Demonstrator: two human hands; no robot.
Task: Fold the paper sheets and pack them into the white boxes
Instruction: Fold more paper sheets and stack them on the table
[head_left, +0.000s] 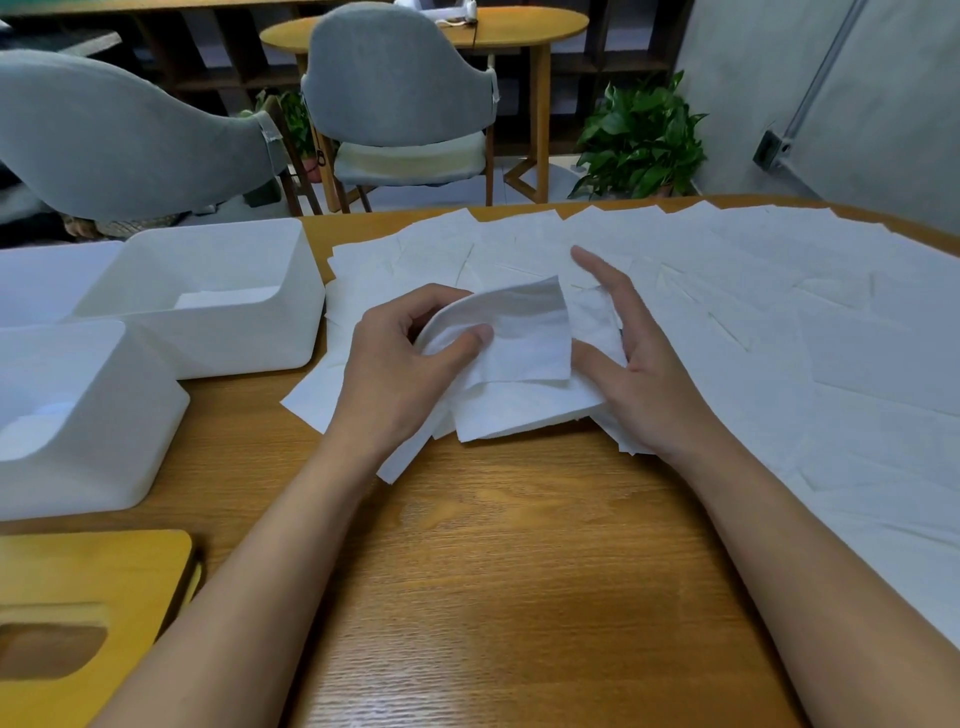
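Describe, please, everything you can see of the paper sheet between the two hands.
The paper sheet is white, thin and slightly crinkled, like tissue. It is partly folded, with its upper flap arching over a lower layer. The left hand pinches the curved fold at its left side. The right hand, fingers straight, touches its right edge with the thumb. It lies on other loose sheets on the wooden table.
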